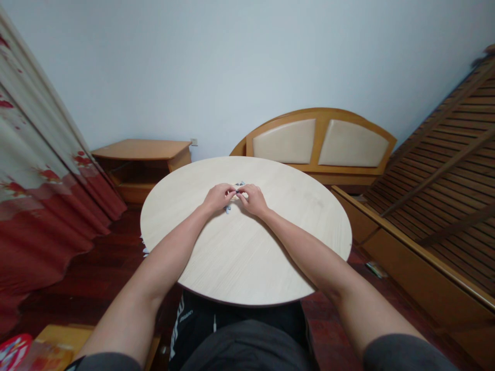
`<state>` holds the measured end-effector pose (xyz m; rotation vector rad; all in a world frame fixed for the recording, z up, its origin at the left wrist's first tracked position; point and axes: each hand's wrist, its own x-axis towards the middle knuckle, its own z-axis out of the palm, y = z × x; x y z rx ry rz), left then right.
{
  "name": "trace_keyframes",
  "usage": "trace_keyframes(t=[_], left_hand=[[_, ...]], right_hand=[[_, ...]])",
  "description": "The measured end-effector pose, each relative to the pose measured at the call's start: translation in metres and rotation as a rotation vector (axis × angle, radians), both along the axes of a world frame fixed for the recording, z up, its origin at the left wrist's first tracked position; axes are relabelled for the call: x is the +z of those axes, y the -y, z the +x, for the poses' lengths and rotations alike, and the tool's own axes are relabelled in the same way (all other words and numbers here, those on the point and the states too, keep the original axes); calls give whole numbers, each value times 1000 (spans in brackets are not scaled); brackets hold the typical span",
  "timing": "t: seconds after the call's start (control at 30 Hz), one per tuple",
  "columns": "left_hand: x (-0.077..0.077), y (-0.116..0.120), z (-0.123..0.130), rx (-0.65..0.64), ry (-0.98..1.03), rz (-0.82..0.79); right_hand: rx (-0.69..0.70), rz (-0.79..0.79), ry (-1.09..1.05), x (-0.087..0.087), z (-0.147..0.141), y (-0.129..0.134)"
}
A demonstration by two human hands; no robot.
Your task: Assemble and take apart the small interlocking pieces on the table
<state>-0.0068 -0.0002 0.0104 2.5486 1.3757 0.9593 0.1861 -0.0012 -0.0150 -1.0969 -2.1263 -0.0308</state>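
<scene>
Both my hands meet over the far half of a round, pale wooden table [247, 257]. My left hand [219, 198] and my right hand [253, 199] pinch a small dark piece [237, 192] between their fingertips; its kind is too small to make out. Just behind the fingers lie some small grey-blue bits [240, 183] on the tabletop. Another small grey-blue scrap [228, 209] rests beneath my left hand, towards me. Something pale under the fingers is mostly hidden by them.
A low wooden cabinet [143, 149] stands behind the table on the left, near a red and white curtain [42, 170]. Beyond the table is a padded headboard [286, 141]. To the right, a slatted bed base [444, 170] leans up above a wooden bed rail [406, 242].
</scene>
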Motion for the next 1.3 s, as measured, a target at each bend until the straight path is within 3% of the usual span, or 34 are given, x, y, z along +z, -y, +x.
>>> trace_keyframes(t=[1.3], left_hand=[[-5, -2, 1, -18, -2, -37]], right_hand=[[-24, -8, 85, 4, 4, 0]])
